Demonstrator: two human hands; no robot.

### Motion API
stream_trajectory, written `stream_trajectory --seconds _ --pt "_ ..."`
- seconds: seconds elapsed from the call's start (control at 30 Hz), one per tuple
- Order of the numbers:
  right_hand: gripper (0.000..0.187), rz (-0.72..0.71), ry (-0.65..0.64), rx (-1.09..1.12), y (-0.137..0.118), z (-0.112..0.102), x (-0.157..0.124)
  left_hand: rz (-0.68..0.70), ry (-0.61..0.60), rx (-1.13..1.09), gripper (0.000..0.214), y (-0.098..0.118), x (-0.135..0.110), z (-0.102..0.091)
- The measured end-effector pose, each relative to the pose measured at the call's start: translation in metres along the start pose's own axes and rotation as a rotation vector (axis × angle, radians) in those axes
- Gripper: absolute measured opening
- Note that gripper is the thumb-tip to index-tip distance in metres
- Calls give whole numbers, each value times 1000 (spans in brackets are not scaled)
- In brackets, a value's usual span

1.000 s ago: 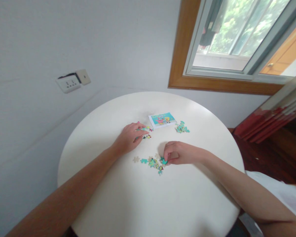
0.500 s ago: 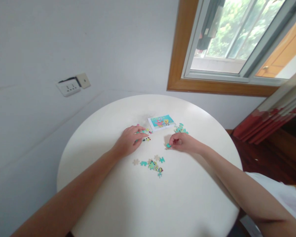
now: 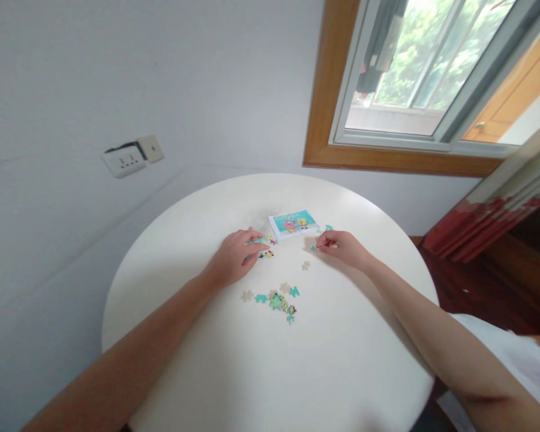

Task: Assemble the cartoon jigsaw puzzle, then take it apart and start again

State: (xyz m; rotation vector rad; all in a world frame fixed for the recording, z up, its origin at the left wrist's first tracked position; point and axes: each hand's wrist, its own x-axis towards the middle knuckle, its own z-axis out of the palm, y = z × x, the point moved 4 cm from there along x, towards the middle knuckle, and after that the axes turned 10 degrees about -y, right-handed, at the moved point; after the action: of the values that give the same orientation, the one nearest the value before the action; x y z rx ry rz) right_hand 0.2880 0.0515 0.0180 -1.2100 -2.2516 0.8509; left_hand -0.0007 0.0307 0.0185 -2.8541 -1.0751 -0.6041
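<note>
My left hand [image 3: 236,257] lies on the table with its fingers spread, holding nothing. Under and beside its fingers are several colourful jigsaw pieces [image 3: 266,254], partly hidden by the hand. My right hand [image 3: 342,247] is pinched, and a teal jigsaw piece [image 3: 314,247] shows at its fingertips. Behind that hand, more teal pieces [image 3: 328,227] are partly covered. A pale, face-down piece [image 3: 306,265] lies alone between the hands. Closer to me sits a loose cluster of pieces [image 3: 276,300], some teal and some pale side up.
A small card with a cartoon picture [image 3: 293,224] lies beyond my hands on the round white table [image 3: 252,372]. Behind the table stand a wall with a socket [image 3: 125,160] and a wood-framed window [image 3: 387,157]. A red and cream curtain [image 3: 481,216] hangs at right.
My right hand has moved away from me and slightly right with the teal piece, uncovering the pale piece on the table. My left hand has stayed in place.
</note>
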Motion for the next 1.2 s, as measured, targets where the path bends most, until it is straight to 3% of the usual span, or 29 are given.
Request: stream_trajectory --seconds 0.13,0.3,0.43,0.5,0.6,0.67,0.97,1.2 --pt "20 64 210 -139 16 -19 -1 -12 -1 -8 36 0 0 0" --pt "13 89 272 -500 26 -25 2 -4 -9 -4 36 0 0 1" --pt "14 74 354 -582 15 -26 -1 5 8 7 35 0 0 0" --pt "15 -35 258 -528 0 -19 -3 5 6 4 35 0 0 0" --pt "17 -292 -110 -385 -29 4 -7 0 -7 1 35 1 0 1" --pt "17 -350 -216 -382 -41 15 -10 -2 -12 2 35 1 0 1" --pt "18 -306 -51 -574 -38 37 -5 9 -8 -5 35 1 1 1" --pt "14 -265 16 -358 -36 55 9 3 -11 -2 36 2 2 1"
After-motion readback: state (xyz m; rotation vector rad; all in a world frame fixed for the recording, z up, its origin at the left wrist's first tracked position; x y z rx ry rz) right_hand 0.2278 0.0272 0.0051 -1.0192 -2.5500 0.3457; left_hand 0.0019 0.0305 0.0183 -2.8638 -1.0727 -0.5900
